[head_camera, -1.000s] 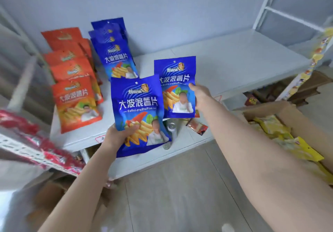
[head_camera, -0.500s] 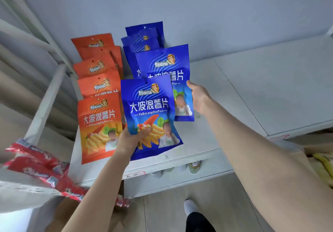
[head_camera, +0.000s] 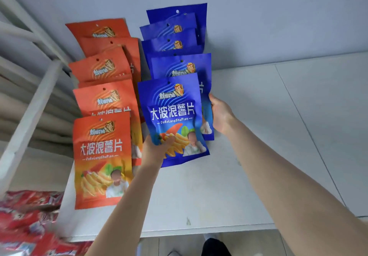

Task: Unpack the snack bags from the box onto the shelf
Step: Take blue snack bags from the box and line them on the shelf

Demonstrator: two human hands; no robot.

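Observation:
My left hand (head_camera: 157,146) grips the bottom left corner of a blue snack bag (head_camera: 171,116), held upright at the front of the blue row. Just behind it stands a second blue bag (head_camera: 189,66), whose right edge my right hand (head_camera: 221,114) holds. Several more blue bags (head_camera: 175,31) lean in a row toward the wall. To the left, a row of several orange bags (head_camera: 103,156) stands on the white shelf (head_camera: 249,156). The box is out of view.
A grey wall rises right behind the rows. White shelf posts (head_camera: 29,106) stand at the left. Red snack packs (head_camera: 25,222) lie at the lower left. The shelf's front edge (head_camera: 209,230) runs along the bottom, floor and a dark shoe below.
Both hands carried the two blue bags up and left from above the floor to the front of the blue row. The view swung left, and the box left the frame.

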